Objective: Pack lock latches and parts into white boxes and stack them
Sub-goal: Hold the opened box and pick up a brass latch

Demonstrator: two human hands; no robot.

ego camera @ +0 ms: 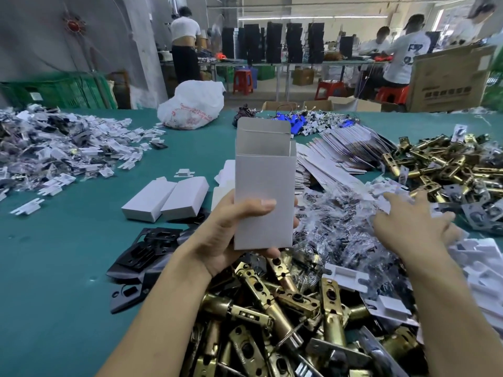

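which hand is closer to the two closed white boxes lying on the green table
Left. The left hand, gripping the upright open white box, is just right of the two closed boxes; the right hand is farther right, spread over the clear bags.

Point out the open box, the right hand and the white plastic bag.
open box [265, 186]: head view, middle of its front face.
right hand [411, 224]: head view, back of the hand.
plastic bag [192, 104]: head view, middle of its near side.
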